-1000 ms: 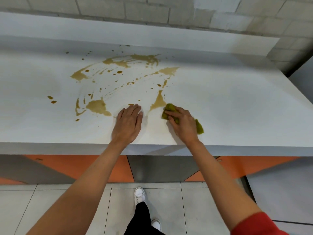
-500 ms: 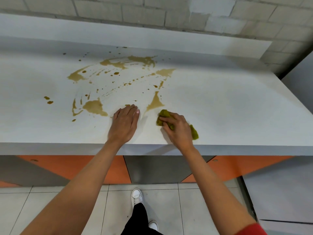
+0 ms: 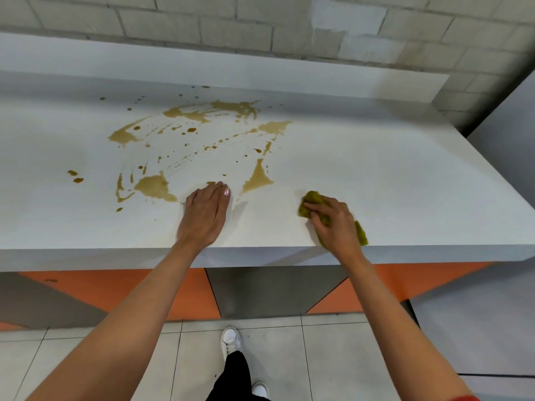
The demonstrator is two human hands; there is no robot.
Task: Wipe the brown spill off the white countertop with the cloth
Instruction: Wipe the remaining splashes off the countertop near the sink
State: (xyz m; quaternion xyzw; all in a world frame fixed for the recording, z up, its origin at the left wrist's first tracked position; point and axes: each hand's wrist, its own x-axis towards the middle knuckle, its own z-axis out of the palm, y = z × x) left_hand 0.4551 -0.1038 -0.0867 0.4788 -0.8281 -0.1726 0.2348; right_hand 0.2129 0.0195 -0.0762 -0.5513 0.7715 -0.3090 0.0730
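Note:
A brown spill (image 3: 202, 146) lies smeared in patches and drops over the left and middle of the white countertop (image 3: 390, 180). My right hand (image 3: 335, 221) presses an olive-green cloth (image 3: 311, 202) flat on the counter near the front edge, to the right of a triangular brown patch (image 3: 257, 179). The cloth shows at my fingertips and behind my palm. My left hand (image 3: 207, 215) rests flat on the counter, fingers together, its tips touching a small brown spot beside a larger puddle (image 3: 153, 186).
A raised white backsplash ledge (image 3: 202, 68) and a brick wall (image 3: 260, 27) close off the far side. Orange and grey cabinet fronts (image 3: 121, 287) sit below the counter. My white shoes (image 3: 230, 340) stand on the tiled floor.
My right hand has slid the cloth to the right and toward the front edge, away from the triangular patch. The left hand has stayed planted in place.

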